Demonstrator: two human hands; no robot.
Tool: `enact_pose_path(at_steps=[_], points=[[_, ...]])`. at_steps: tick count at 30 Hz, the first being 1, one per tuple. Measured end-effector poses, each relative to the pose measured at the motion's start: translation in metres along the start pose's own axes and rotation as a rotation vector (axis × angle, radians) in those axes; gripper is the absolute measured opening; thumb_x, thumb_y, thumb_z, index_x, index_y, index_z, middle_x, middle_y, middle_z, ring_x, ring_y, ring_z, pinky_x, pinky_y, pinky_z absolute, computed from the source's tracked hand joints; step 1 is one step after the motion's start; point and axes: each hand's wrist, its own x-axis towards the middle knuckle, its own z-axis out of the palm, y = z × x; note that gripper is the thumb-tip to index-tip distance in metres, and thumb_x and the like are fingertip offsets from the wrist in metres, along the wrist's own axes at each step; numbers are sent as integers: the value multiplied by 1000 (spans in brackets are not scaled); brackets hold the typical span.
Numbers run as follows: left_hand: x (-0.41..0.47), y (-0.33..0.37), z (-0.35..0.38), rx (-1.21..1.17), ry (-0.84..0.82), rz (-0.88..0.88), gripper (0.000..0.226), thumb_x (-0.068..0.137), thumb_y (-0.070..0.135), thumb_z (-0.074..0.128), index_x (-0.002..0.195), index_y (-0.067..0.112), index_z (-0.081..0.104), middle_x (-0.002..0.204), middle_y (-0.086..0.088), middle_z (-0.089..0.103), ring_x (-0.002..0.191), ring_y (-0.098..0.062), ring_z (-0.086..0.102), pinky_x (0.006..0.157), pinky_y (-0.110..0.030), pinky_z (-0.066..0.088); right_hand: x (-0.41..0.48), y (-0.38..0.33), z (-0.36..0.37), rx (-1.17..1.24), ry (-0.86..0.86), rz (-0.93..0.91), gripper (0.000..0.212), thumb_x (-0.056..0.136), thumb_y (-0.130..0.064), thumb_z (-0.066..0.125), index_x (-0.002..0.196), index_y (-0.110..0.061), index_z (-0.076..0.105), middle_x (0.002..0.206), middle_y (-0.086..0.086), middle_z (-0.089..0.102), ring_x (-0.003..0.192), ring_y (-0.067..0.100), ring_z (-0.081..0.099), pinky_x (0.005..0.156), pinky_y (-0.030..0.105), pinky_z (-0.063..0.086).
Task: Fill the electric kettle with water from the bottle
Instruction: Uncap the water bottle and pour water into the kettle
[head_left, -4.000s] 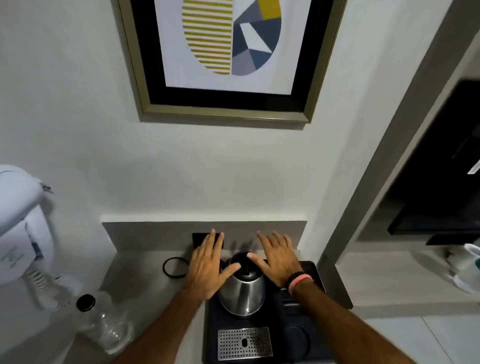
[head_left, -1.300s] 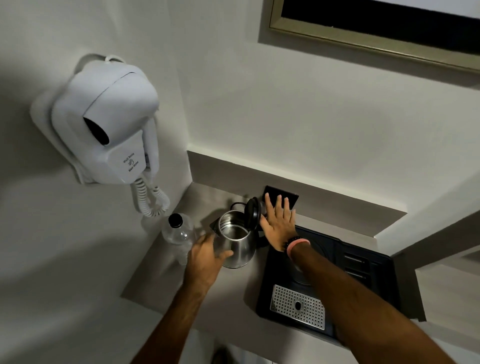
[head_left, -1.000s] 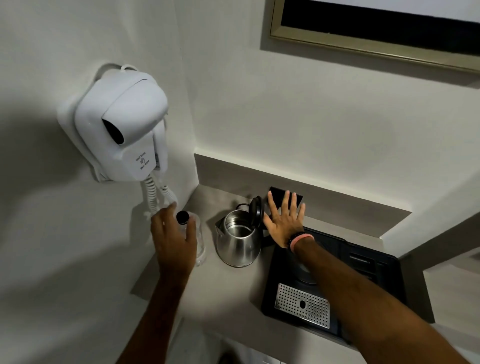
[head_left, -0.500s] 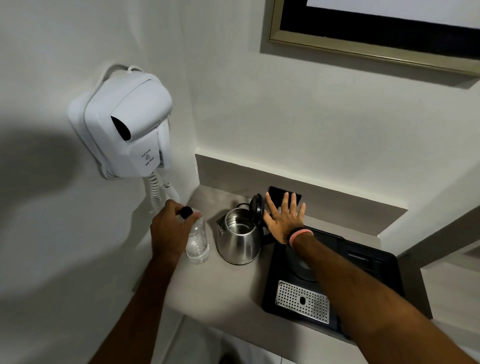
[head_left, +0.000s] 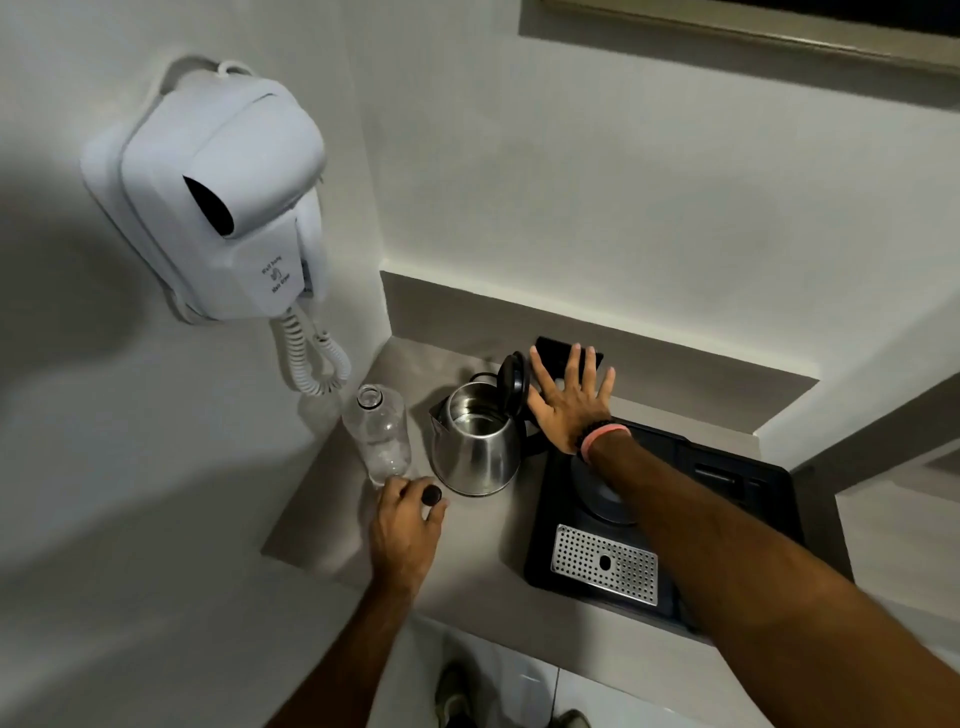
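A steel electric kettle (head_left: 477, 451) stands on the grey counter (head_left: 483, 540) with its black lid (head_left: 511, 383) tipped up. To its left stands a clear plastic water bottle (head_left: 381, 432), upright and uncapped, with some water in it. My left hand (head_left: 408, 525) is low in front of the bottle, fingers pinched on the small black bottle cap (head_left: 430, 494). My right hand (head_left: 569, 399) is flat with fingers spread, just right of the raised lid and behind the kettle.
A black tray (head_left: 727, 519) with the kettle base and a perforated metal drip plate (head_left: 605, 570) sits right of the kettle. A white wall-mounted hair dryer (head_left: 228, 202) with a coiled cord hangs over the left corner. A dark wall socket (head_left: 558, 353) lies behind my right hand.
My left hand has taken the cap off the bottle and drawn back towards me with it. The bottle now stands uncapped. My right hand stays by the lid.
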Motion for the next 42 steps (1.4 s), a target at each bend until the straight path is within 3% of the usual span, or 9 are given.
enact_pose_path(at_steps=[4,10,15,18,21,26,31,36,42], points=[[6,-21,32,130,-213,-141,39,81,33,79,116,16,71,118,-9,63,110,-28,54,93,-37,47,1,1,4,-6,11,8,66,92,-66,6,152,-45,-14,164,21,-10,149,41,-14,115,66,-8],[11,-40,54,109,-284,-141,52,75,31,84,120,11,69,122,-15,61,116,-34,54,99,-43,45,-1,0,6,0,-6,27,64,95,-64,9,152,-45,-13,164,20,-11,149,40,-15,115,66,-9],[-3,-46,35,-231,102,-382,39,69,47,85,77,17,61,88,-7,61,87,-35,61,76,-46,51,-2,2,1,0,-20,-4,62,97,-62,11,152,-45,-12,164,20,-13,149,40,-16,116,66,-8],[18,-47,12,-296,292,-455,76,48,68,87,95,16,58,95,-3,61,89,-24,61,74,-40,53,0,2,4,6,-19,-12,62,96,-63,9,152,-46,-13,164,20,-13,149,40,-16,116,66,-8],[57,-34,-7,-499,321,-383,101,36,66,93,119,25,55,114,16,62,101,1,62,84,-18,53,1,3,8,29,-13,-4,63,93,-65,5,150,-48,-16,164,20,-13,149,40,-17,115,66,-10],[82,-19,-9,-451,240,-320,109,53,51,94,139,23,34,136,-9,58,119,-29,60,100,-42,51,2,2,14,82,9,17,73,79,-72,-11,147,-49,-19,164,20,-15,149,38,-18,114,66,-10],[89,-11,-25,-331,152,-145,89,60,39,91,132,30,40,120,-7,67,105,-30,65,89,-38,52,3,3,14,92,121,4,78,81,-72,-6,153,-42,-14,163,22,-15,149,40,-17,116,65,-7],[102,1,-52,-59,-115,159,86,56,31,86,128,32,39,110,-5,69,96,-30,66,84,-40,53,2,2,16,93,154,5,79,82,-72,-4,154,-40,-13,163,23,-16,149,41,-17,116,66,-6],[113,12,-77,187,-446,57,86,50,42,76,124,43,33,128,-6,59,103,-35,62,85,-44,53,1,0,17,105,119,25,75,81,-72,-6,151,-44,-17,163,21,-15,149,41,-17,114,66,-7]])
